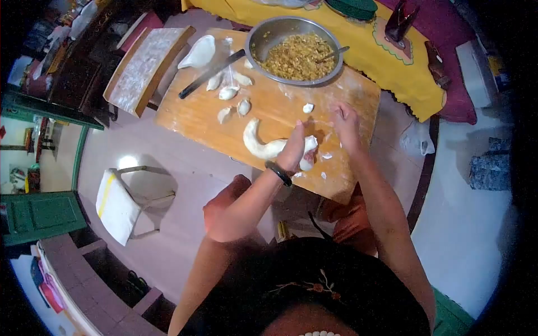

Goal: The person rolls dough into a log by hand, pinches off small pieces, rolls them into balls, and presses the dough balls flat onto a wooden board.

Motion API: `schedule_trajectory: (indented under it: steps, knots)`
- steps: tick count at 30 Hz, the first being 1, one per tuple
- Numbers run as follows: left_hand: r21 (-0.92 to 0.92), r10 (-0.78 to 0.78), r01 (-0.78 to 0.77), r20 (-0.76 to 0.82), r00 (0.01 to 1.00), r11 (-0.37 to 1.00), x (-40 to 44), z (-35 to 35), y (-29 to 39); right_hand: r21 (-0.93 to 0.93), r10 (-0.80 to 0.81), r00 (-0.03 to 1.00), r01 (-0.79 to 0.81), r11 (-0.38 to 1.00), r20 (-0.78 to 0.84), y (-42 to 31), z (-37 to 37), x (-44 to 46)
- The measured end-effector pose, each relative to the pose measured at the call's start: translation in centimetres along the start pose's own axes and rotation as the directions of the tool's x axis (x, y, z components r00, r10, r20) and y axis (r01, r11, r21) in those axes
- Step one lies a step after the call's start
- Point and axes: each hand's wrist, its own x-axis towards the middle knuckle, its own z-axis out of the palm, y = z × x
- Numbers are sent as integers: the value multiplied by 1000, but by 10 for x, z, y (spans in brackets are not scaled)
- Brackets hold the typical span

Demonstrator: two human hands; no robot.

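A curved roll of pale dough (259,144) lies on the floured wooden board (185,120). My left hand (294,148), with a dark bangle at its wrist, rests at the roll's right end, fingers extended and seen edge-on. To the right, my right hand (346,124) is above the board with its fingers curled together; whatever they may hold is too small to make out. One small dough lump (308,107) sits between and beyond the hands. Dough scraps (327,156) lie near the roll's end. Several shaped dough pieces (228,93) are at the board's left part.
A metal bowl (269,75) of chopped filling (300,55) with a spoon stands at the far edge. A dark-handled knife (196,83) and a white bag-like item (199,52) lie left of it. A floured wooden bench (143,67) and a stool (119,207) are leftward.
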Motion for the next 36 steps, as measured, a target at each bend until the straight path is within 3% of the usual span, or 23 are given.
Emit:
schedule_trajectory:
  steps: [1,4,6,8,9,10,13,14,16,19,22,25,27,28,30,32,33,34,35,36]
  knots:
    - [-22,-24,24,14,1000,999,1,-3,0,-28,6,1000,-7,1000,-4,-20,1,-11]
    - [-13,-34,35,61,998,999,7,-9,-7,89,-210,914,191,978,347,-73,-3,-54]
    - [52,20,-24,74,997,998,13,-10,-10,-149,-323,832,427,892,452,-106,-5,-60]
    - [50,22,-23,34,999,998,11,-5,-9,-190,-361,777,514,836,516,-105,-6,-60]
    - [21,-21,17,178,984,1000,11,-17,-5,-205,-379,747,557,805,546,-104,-7,-61]
    - [5,-63,65,318,946,998,11,-28,-2,-178,-279,770,449,875,574,-99,-8,-61]
    - [-8,20,-20,-19,1000,1000,6,8,-3,-5,-304,851,338,941,428,-78,-1,-64]
    - [130,33,-34,7,999,991,1,6,-5,20,-282,879,298,955,384,-76,-2,-64]
    - [224,35,-46,50,998,973,4,0,-8,113,-219,916,192,975,336,-83,-4,-69]
    - [310,38,-54,60,997,949,4,6,-7,117,37,921,-89,989,388,-86,-6,-72]
    - [299,59,-71,48,997,952,-3,13,-3,200,-169,954,121,972,249,-88,1,-74]
    - [291,109,-103,-4,994,951,-7,19,-9,-103,-339,917,365,925,210,-83,-2,-69]
    - [308,173,-161,-12,985,938,-6,16,-16,-100,-291,936,315,944,200,-74,-1,-69]
    - [370,227,-209,-6,974,905,-7,17,-17,-97,-269,943,292,952,198,-71,0,-67]
    - [488,331,-296,14,943,821,-6,22,-18,-265,-204,963,246,933,176,-69,-2,-55]
    - [684,569,-573,274,775,451,3,26,-28,-468,-171,977,212,858,129,-56,-10,-35]
    - [710,616,-672,437,656,212,8,25,-29,-583,-169,982,188,790,87,-38,-16,-21]
    - [794,754,-607,416,509,-29,12,15,-19,-689,-185,980,181,701,70,-23,-19,-1]
    - [761,713,-567,206,670,314,13,4,-5,-666,-304,952,241,706,22,-12,-14,21]
    - [635,562,-446,21,827,631,11,-6,2,-646,-393,919,278,711,-37,2,-11,29]
